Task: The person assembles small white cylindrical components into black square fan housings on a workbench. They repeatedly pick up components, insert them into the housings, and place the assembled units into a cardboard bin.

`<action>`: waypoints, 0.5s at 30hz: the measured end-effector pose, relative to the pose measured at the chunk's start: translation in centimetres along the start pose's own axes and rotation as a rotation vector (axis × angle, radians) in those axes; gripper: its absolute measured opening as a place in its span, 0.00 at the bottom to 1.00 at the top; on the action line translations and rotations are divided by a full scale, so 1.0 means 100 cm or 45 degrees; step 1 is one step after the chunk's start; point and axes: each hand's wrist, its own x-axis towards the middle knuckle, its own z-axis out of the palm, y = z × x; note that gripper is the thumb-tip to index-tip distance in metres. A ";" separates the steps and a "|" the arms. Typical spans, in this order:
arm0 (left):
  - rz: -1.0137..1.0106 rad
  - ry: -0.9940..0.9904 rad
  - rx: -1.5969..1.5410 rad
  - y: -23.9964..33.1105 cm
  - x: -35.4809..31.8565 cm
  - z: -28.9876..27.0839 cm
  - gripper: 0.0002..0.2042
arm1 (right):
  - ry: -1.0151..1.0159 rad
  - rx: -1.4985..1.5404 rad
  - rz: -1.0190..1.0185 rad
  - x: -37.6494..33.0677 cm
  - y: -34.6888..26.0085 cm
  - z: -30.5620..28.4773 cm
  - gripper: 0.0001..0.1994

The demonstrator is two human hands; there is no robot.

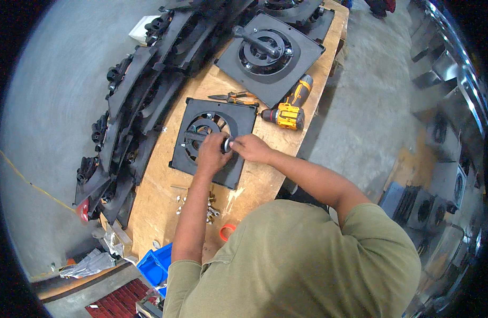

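Note:
A square black panel (240, 119) with a round slotted opening and a black handle-like bar across it lies on the wooden bench in front of me. Above its right side, my left hand (213, 152) and my right hand (251, 148) meet with bent fingers. Between them is a small round piece with a white rim (227, 144), pinched from both sides. My fingers cover most of it, so its kind is unclear. My left wrist crosses the panel's near edge.
Beyond lie pliers (234, 98), a yellow-black cordless drill (288, 114) and a second black panel (302, 50). Black panels are stacked along the left (130, 100). Nearer me are small metal fittings (211, 213), an orange ring (227, 231) and a blue bin (153, 268).

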 end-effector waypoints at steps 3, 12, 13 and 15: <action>0.006 0.062 -0.017 0.001 0.000 0.002 0.24 | -0.067 0.212 0.092 0.005 0.006 0.003 0.20; -0.014 0.055 -0.043 0.003 -0.001 0.002 0.23 | 0.268 -0.327 -0.192 -0.006 -0.003 0.007 0.13; -0.002 0.067 -0.052 0.003 -0.001 0.002 0.23 | 0.271 -0.476 -0.215 -0.007 -0.005 0.007 0.13; 0.013 0.080 -0.054 0.003 0.000 0.002 0.23 | 0.248 -0.543 -0.221 -0.011 -0.008 0.006 0.14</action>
